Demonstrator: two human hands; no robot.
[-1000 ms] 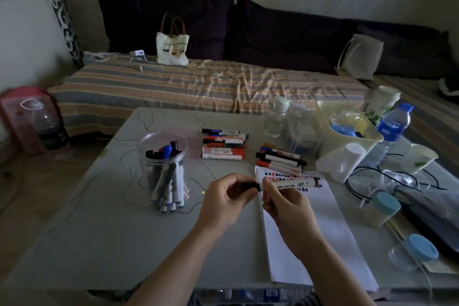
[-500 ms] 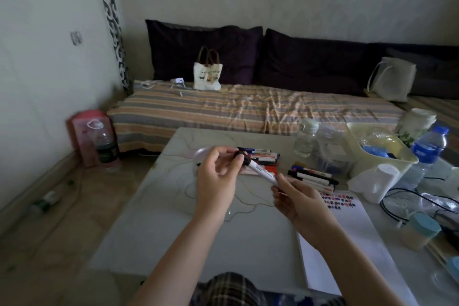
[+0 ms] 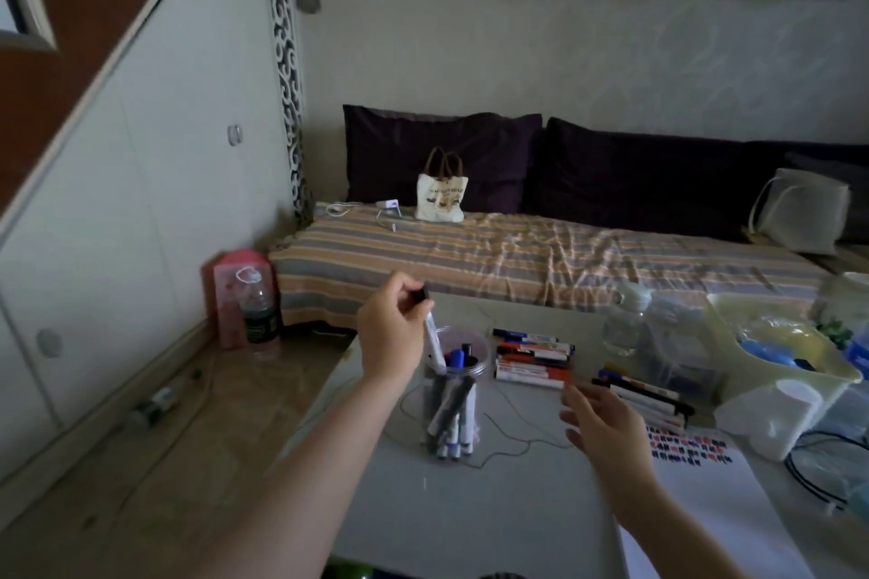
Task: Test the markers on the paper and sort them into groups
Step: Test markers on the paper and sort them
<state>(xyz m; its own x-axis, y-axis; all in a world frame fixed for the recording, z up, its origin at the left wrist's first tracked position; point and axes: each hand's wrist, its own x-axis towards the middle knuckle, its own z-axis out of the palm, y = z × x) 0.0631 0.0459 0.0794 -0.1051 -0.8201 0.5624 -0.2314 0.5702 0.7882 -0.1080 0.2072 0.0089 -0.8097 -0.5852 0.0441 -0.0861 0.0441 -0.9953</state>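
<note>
Since half a second ago the marker (image 3: 433,340) has passed wholly to the left hand (image 3: 394,334), which has carried it up and leftward over the clear jar (image 3: 454,395); the right hand (image 3: 603,428) has let go and dropped toward the table (image 3: 493,498). Left hand: fingers curled round the marker near its black cap, body hanging steeply downward, lower end at the jar's mouth; whether it touches the markers inside cannot be told. Right hand: fingers spread and relaxed, holding nothing, hovering above the table just left of the paper (image 3: 705,503). One jar, holding several markers, exact number not legible. Two sorted groups lie on the table: a red-banded group (image 3: 533,355) behind the jar's right side and a darker group (image 3: 644,395) beside the paper's far edge. The paper bears rows of red and dark test marks. One pale yellow bin (image 3: 771,371) stands at right.
</note>
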